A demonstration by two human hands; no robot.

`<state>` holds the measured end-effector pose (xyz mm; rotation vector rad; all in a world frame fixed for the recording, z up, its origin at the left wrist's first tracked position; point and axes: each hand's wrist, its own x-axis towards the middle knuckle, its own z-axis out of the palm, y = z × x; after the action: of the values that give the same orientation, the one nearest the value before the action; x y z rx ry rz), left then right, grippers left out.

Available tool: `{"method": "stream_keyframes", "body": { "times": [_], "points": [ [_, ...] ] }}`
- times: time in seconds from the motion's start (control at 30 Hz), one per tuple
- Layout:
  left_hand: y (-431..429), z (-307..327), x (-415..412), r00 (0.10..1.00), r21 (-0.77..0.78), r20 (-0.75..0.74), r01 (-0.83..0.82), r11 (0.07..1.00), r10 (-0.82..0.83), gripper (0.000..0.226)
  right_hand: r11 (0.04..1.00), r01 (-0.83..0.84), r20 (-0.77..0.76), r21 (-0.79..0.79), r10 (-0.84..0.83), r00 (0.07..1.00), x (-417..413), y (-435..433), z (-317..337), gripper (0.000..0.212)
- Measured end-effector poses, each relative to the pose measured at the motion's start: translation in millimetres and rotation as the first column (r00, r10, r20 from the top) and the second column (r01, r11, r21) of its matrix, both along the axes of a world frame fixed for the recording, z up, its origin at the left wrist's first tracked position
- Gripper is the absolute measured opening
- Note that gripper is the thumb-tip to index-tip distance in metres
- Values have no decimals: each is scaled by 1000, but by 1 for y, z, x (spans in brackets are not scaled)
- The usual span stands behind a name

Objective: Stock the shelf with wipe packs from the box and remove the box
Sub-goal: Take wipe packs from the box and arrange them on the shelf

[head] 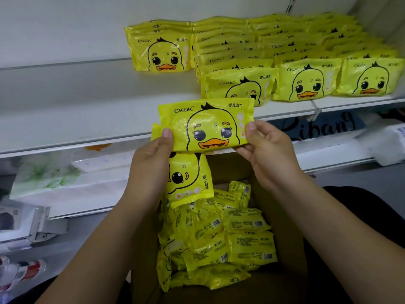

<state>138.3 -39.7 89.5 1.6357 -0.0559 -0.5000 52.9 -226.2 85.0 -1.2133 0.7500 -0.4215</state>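
A yellow wipe pack (206,125) with a duck face hangs upright in front of the shelf edge. My left hand (151,159) pinches its left end and my right hand (266,148) pinches its right end. Under my left hand a second wipe pack (188,178) hangs sideways, gripped by the same hand. Below, the open cardboard box (285,229) holds several loose yellow packs (219,240). On the white shelf (87,99), rows of the same packs (306,62) fill the right side, and a short row (162,49) stands at the back centre.
The left part of the white shelf is bare. Lower shelves carry white tissue packs (50,181) at left and a white pack (390,139) at right. Small items (19,270) lie at the bottom left. A dark sign with lettering (317,126) sits under the shelf edge.
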Motion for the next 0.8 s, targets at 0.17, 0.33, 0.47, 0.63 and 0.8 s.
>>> {"method": "stream_keyframes", "body": {
  "times": [0.17,0.33,0.47,0.63,0.8],
  "points": [
    [3,4,5,1000,-24,8,-25,999,26,42,999,45,59,2,-45,997,6,-1,10,10],
    [15,13,10,996,-1,71,49,999,-49,41,991,-31,68,-129,40,997,5,-1,17,10],
    [35,21,22,983,56,155,87,995,-94,37,812,-147,-73,-565,129,989,9,3,36,35],
    [51,23,26,949,105,288,105,989,-131,59,401,-434,-337,-807,291,895,38,21,77,54],
    [63,24,33,932,71,351,75,995,-95,67,108,-795,-670,-597,477,568,82,33,111,52]
  ]
}}
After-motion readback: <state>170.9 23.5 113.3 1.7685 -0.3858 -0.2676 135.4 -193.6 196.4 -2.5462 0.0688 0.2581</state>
